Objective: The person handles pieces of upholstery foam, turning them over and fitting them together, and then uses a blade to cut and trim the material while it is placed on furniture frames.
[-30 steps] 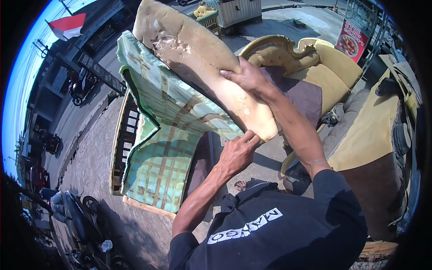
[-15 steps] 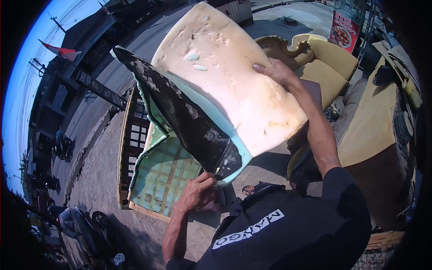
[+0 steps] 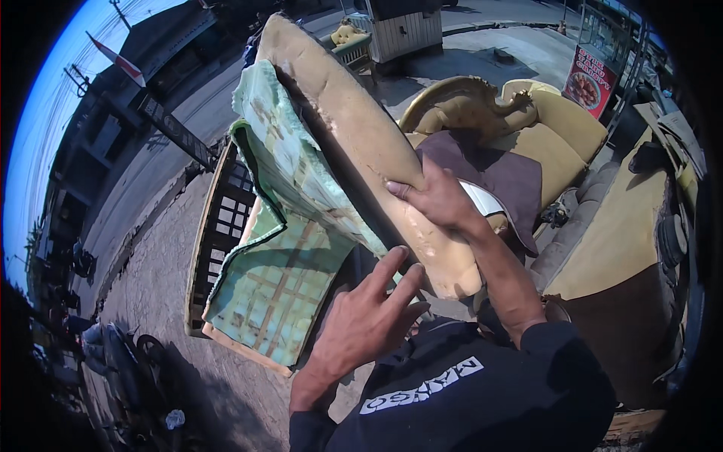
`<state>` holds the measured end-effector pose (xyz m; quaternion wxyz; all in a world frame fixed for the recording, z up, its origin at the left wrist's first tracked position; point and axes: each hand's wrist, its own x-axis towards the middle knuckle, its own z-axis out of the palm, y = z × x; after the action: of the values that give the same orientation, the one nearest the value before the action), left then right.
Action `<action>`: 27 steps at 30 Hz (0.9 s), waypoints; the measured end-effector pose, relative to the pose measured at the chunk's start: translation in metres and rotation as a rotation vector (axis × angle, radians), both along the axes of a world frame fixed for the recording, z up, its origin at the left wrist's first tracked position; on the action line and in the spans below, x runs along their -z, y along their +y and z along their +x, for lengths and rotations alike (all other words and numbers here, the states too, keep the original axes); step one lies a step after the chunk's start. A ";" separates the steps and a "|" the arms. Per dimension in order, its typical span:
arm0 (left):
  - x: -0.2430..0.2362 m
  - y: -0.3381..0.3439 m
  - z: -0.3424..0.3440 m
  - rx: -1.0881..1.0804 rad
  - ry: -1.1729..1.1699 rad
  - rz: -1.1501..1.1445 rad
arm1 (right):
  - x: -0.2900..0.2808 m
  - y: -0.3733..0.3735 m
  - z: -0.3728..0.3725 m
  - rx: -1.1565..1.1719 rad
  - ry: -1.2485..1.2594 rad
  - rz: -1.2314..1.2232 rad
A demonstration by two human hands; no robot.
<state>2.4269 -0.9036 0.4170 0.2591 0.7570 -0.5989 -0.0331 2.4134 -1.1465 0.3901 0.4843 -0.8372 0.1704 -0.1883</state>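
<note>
My right hand (image 3: 440,196) grips a long tan foam slab (image 3: 350,128), thumb on its face, held tilted with its far end up to the back left. Beside the slab, a torn pale-green foam sheet (image 3: 279,128) hangs over a checked green pad (image 3: 267,309), whose upper edge is folded and dark-trimmed. My left hand (image 3: 365,316) has its fingers apart near the slab's lower end and the green sheet; whether a fingertip touches either is unclear. A latticed wooden frame (image 3: 211,248) stands behind the pad on the left.
A yellow carved-back sofa (image 3: 565,135) with purple fabric (image 3: 504,173) stands behind, another worn sofa (image 3: 602,248) at the right. A food signboard (image 3: 586,81) and wooden cart (image 3: 403,26) stand farther back. A parked motorbike (image 3: 132,377) is lower left; the road runs along the left.
Half a second ago the slab showed its broad face; it is now turned narrower, nearer edge-on. My left hand has released the lower edge, spread its fingers and moved rightward and up.
</note>
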 end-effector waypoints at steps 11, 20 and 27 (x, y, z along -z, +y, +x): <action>0.037 0.005 0.045 -0.082 -0.377 0.228 | -0.001 0.015 -0.003 -0.090 -0.019 -0.056; 0.069 0.042 0.060 -0.189 -0.215 0.314 | -0.023 -0.041 -0.007 0.038 -0.034 -0.128; 0.058 0.078 0.050 -0.096 -0.184 0.358 | 0.003 -0.102 -0.019 0.183 -0.110 -0.208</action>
<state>2.4768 -0.8259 0.3595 0.0657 0.8185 -0.5678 -0.0574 2.3942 -1.2487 0.3872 0.3845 -0.8523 0.1986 -0.2939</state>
